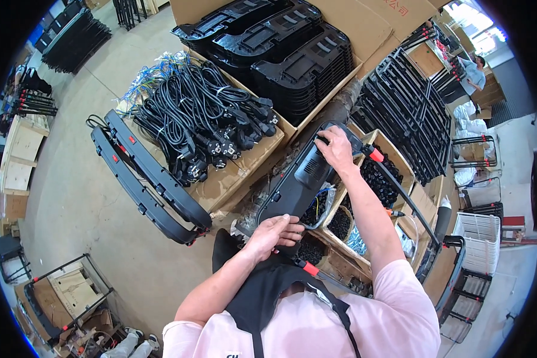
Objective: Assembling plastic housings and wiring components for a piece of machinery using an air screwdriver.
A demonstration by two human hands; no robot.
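Note:
A long black plastic housing (298,176) with a vented raised section lies slantwise in front of me. My right hand (337,146) is closed over its far end, fingers bent around the edge. At the near end, my left hand (274,235) has its fingers stretched out beside the rim; whether it bears on the housing I cannot tell. A black tubular frame (406,194) with a red fitting (373,153) runs along the right of the housing. Another red fitting (309,268) sits on a tube close to my apron.
A carton (221,191) holds coiled black power cables (191,113). Behind it stand stacked black covers (298,65) in a box. Two dark curved housings (143,179) lean at its left. Wooden bins (340,224) of small parts lie right, before stacked black frames (403,113). A person (474,74) is far right.

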